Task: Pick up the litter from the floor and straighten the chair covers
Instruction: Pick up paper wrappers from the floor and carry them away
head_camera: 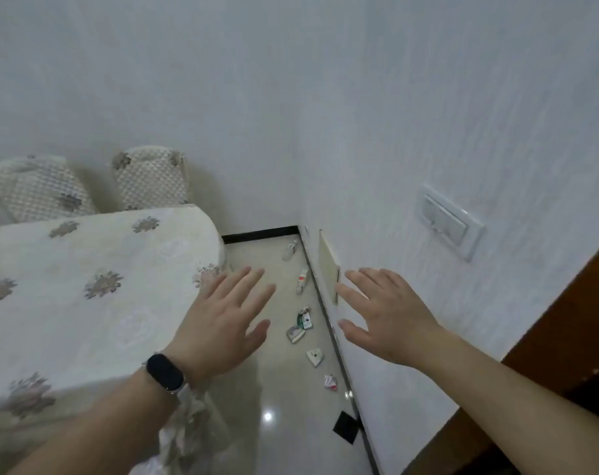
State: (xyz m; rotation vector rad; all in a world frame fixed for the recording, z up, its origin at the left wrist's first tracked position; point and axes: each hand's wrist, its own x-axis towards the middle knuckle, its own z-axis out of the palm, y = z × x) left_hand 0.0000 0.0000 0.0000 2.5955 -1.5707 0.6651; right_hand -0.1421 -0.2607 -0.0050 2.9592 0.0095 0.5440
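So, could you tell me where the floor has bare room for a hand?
Bare glossy floor lies between the cream floral tablecloth and the litter line; crowded along the black skirting, with wrappers and a clear bottle.

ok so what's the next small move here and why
Probably bend down and reach the right hand toward the crumpled red and white wrapper. It looks like the nearest clear piece in the line of litter on the floor along the wall, on that hand's side. Both it and the left hand are open and hold nothing.
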